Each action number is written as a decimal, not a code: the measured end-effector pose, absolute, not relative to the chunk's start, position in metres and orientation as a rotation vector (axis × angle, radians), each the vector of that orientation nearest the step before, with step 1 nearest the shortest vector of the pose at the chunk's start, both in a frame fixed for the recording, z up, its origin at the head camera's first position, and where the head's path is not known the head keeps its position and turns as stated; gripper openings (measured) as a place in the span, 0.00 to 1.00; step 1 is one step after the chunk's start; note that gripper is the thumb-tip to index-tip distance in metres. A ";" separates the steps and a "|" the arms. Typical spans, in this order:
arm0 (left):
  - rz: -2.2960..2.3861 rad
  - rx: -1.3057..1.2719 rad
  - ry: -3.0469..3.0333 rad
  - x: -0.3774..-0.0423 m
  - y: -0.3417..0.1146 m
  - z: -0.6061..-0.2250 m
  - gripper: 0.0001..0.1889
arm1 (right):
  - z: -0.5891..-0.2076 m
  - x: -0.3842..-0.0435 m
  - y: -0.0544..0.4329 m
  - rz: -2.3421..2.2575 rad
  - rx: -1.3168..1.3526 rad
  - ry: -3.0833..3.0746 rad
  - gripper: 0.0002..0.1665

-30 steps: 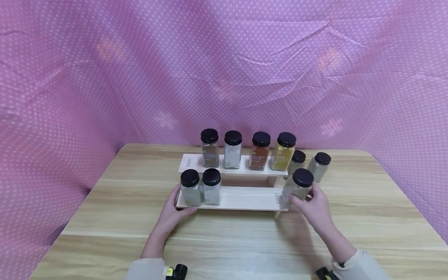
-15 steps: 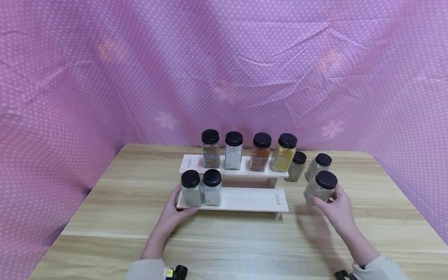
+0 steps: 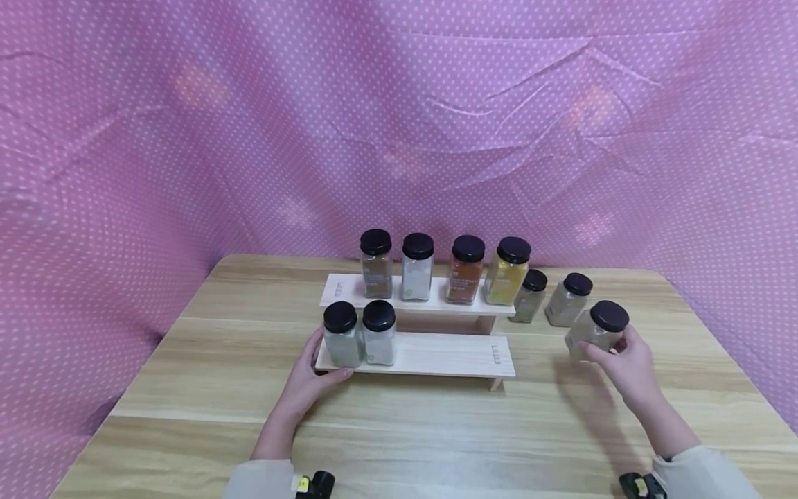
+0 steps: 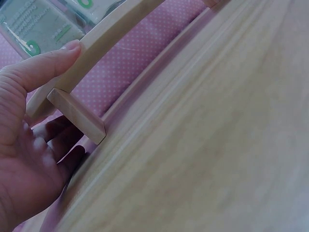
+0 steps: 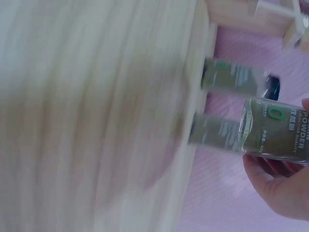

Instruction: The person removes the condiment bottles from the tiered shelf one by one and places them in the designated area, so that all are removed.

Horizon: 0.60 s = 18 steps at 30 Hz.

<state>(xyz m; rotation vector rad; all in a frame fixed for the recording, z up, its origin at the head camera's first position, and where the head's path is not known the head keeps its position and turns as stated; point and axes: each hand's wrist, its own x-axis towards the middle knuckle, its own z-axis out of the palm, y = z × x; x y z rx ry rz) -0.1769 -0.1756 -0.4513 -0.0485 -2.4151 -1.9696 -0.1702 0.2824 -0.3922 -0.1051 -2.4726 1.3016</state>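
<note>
Right of frame, right hand [image 3: 631,367] grips black-lidded square glass jar [image 3: 587,334]; left hand [image 3: 307,382] grips pale two-tier wooden rack [image 3: 449,352]. Likely jar-moving step; next calls for level set-down.

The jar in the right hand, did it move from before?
Yes. In the head view, the jar in the right hand moved right, away from the wooden rack. A second ago it was by the lower shelf's right end.

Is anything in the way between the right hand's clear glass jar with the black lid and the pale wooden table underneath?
Nothing visible stands between the held jar in the right hand and the table. The nearest other clear glass jar stands farther back.
</note>
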 end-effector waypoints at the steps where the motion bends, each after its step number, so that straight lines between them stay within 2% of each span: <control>1: -1.969 -0.047 -2.416 -0.177 -0.176 -0.451 0.48 | -0.393 -0.172 0.286 1.300 -0.113 -2.473 0.27; 14: -1.998 -0.088 -2.379 -0.177 -0.178 -0.452 0.47 | -0.418 -0.202 0.336 1.369 -0.211 -2.599 0.32; 18: -1.994 -0.093 -2.378 -0.176 -0.178 -0.452 0.47 | -0.424 -0.211 0.347 1.377 -0.221 -2.617 0.38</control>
